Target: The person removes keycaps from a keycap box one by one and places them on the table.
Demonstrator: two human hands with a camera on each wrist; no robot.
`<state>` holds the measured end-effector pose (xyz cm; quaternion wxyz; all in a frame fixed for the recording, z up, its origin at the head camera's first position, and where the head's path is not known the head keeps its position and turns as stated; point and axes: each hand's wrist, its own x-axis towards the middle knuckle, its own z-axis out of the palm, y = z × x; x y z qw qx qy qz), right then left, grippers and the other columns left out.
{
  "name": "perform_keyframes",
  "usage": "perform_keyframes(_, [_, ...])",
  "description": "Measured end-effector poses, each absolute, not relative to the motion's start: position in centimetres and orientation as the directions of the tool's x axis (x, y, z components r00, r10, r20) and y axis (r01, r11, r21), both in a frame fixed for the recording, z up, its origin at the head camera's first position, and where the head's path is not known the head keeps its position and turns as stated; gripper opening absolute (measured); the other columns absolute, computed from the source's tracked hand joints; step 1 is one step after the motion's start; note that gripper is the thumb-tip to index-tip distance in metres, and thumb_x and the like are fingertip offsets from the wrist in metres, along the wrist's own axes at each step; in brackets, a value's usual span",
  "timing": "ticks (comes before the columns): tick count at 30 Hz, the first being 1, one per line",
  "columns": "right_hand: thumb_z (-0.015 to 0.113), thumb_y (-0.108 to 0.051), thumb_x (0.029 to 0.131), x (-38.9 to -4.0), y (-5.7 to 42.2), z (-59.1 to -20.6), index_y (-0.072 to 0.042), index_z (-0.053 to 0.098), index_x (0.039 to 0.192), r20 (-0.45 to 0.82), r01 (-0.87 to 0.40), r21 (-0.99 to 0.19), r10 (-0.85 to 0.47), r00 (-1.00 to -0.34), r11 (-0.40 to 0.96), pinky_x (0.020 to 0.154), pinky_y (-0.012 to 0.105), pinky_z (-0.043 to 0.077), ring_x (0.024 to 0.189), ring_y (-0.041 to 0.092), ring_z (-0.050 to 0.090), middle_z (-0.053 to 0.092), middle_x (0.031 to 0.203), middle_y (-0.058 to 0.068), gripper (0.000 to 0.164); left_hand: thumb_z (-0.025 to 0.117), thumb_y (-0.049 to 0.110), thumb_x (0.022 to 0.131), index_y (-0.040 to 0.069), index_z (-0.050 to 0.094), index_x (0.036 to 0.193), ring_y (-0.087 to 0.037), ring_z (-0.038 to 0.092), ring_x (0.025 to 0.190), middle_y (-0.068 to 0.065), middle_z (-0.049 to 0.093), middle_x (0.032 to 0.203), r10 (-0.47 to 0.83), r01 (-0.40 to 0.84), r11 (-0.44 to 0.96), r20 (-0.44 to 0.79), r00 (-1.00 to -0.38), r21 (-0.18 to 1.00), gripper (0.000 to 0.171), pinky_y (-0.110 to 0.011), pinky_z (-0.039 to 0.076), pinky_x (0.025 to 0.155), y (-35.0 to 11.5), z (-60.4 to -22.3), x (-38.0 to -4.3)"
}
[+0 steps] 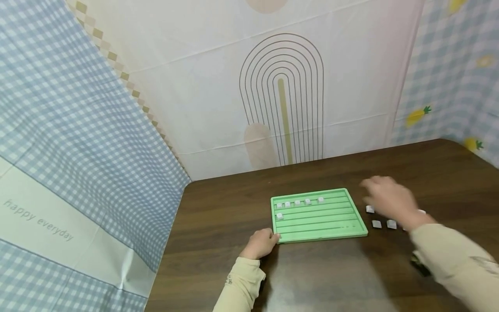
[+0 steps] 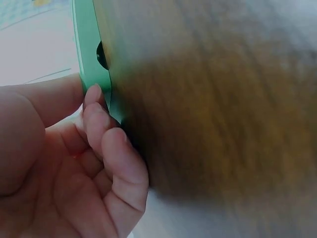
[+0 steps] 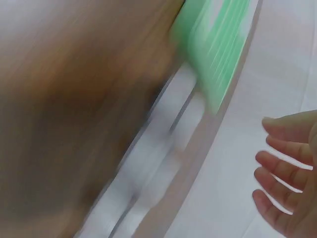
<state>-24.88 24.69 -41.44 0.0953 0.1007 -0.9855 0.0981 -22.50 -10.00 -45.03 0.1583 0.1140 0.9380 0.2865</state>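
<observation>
A green ridged tray (image 1: 319, 223) lies on the table, with several small white keycap-like blocks (image 1: 297, 203) along its far row and one at the left of the row below. My left hand (image 1: 259, 244) holds the tray's near left corner. In the left wrist view the thumb is over the tray's edge and the fingers (image 2: 121, 156) are curled against its side. My right hand (image 1: 391, 200), blurred, hovers right of the tray above loose white blocks (image 1: 376, 224), partly hiding them. Its fingers (image 3: 282, 166) are spread and loosely bent, with nothing between them in the right wrist view.
The dark wooden table (image 1: 218, 208) runs back to a patterned cloth wall (image 1: 210, 108). A checked blue curtain (image 1: 97, 130) hangs at the left. Beneath my right sleeve a small dark object (image 1: 420, 263) is partly hidden.
</observation>
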Motion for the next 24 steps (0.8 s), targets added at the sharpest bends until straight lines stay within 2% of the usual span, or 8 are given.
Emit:
perform_keyframes(5, [0.068,-0.015,0.079,-26.1,13.4,-43.1,-0.009,0.064,0.104,0.251,-0.376,-0.172,-0.329,-0.91,0.91,0.053,0.035,0.048,0.089,0.029,0.062,0.066,0.1,0.01,0.026,0.046,0.027,0.097,0.014,0.035,0.06,-0.013,0.027,0.046,0.001,0.031,0.055,0.312,0.133,0.81,-0.227,-0.923,0.572,0.041,-0.025,0.026,0.048,-9.7,-44.9,-22.4])
perform_keyframes(10, [0.067,-0.018,0.082,-26.5,7.2,-45.9,-0.009,0.064,0.099,0.279,-0.438,-0.084,-0.401,-0.873,0.895,0.056,0.033,0.05,0.08,0.021,0.061,0.065,0.091,0.005,0.02,0.047,0.026,0.097,0.013,0.039,0.062,-0.012,0.031,0.047,0.001,0.034,0.056,0.34,0.162,0.805,-0.22,-0.914,0.57,0.038,-0.024,0.027,0.049,-8.8,-45.2,-22.5])
perform_keyframes(13, [0.07,-0.018,0.081,-26.7,6.0,-46.8,-0.009,0.065,0.092,0.324,-0.437,-0.007,-0.412,-0.852,0.899,0.057,0.033,0.051,0.076,0.02,0.06,0.063,0.086,0.004,0.015,0.046,0.027,0.097,0.013,0.038,0.061,-0.012,0.03,0.047,0.002,0.033,0.055,0.358,0.174,0.803,-0.228,-0.905,0.57,0.039,-0.024,0.027,0.048,-8.5,-45.3,-22.6])
perform_keyframes(16, [0.069,-0.014,0.081,-27.1,5.5,-46.9,-0.009,0.066,0.088,0.339,-0.43,0.011,-0.408,-0.848,0.903,0.056,0.033,0.051,0.074,0.021,0.059,0.062,0.084,0.004,0.009,0.045,0.027,0.098,0.014,0.037,0.06,-0.012,0.029,0.045,0.002,0.032,0.054,0.359,0.175,0.802,-0.227,-0.905,0.571,0.04,-0.023,0.027,0.047,-8.5,-45.3,-22.7])
perform_keyframes(19, [0.067,-0.014,0.083,-27.5,5.2,-46.4,-0.009,0.066,0.09,0.304,-0.435,-0.011,-0.411,-0.859,0.9,0.058,0.035,0.051,0.076,0.022,0.06,0.063,0.087,0.005,0.009,0.045,0.027,0.098,0.014,0.037,0.061,-0.012,0.029,0.046,0.002,0.032,0.054,0.348,0.176,0.805,-0.21,-0.914,0.567,0.04,-0.023,0.027,0.048,-8.7,-45.2,-22.9])
perform_keyframes(24, [0.066,-0.018,0.084,-27.4,7.0,-44.3,-0.01,0.066,0.095,0.294,-0.427,-0.139,-0.375,-0.879,0.893,0.06,0.035,0.051,0.085,0.023,0.061,0.064,0.092,0.004,0.013,0.047,0.027,0.097,0.013,0.037,0.062,-0.013,0.03,0.047,0.001,0.033,0.056,0.329,0.156,0.796,-0.202,-0.923,0.585,0.039,-0.025,0.027,0.049,-9.2,-44.9,-22.9])
